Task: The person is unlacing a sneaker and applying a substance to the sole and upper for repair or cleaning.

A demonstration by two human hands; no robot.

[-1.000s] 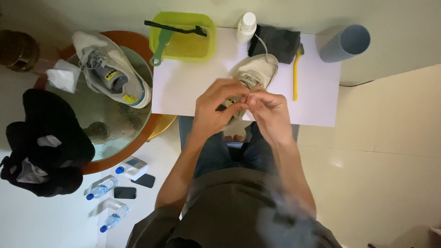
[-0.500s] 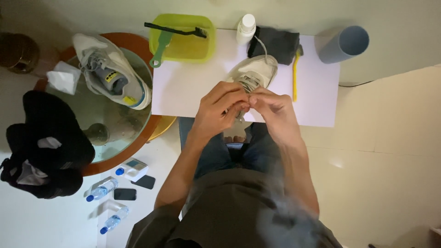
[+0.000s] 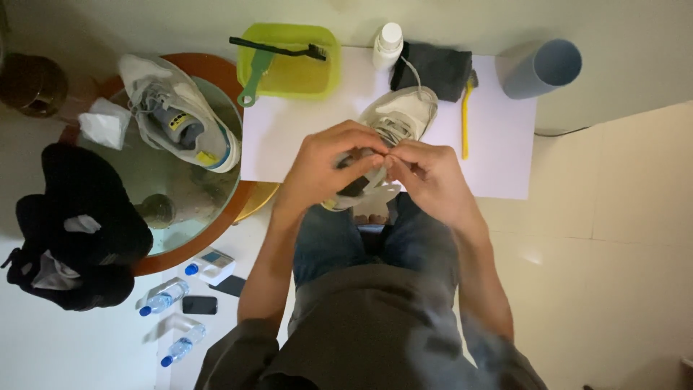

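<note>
A white sneaker (image 3: 404, 114) lies on a white sheet (image 3: 289, 137) in front of my knees, toe pointing away. My left hand (image 3: 325, 170) grips its near end, fingers curled over the tongue and laces. My right hand (image 3: 426, 177) meets it from the right, fingertips pinched on a lace at the shoe's middle. The near half of the shoe is hidden under both hands. A second white sneaker (image 3: 177, 115) with a blue and yellow insole rests on the round glass table (image 3: 144, 173) at left.
A yellow-green basin (image 3: 299, 61) with a black brush and a green scraper sits at the back. Beside it stand a white bottle (image 3: 388, 45), a dark cloth (image 3: 437, 68), a yellow toothbrush (image 3: 465, 119) and a grey cup (image 3: 541, 68). Black cloth (image 3: 72, 217), water bottles and phones lie at left.
Both hands have stayed on the sneaker, with the fingers shifting slightly at the laces. Nothing else has moved.
</note>
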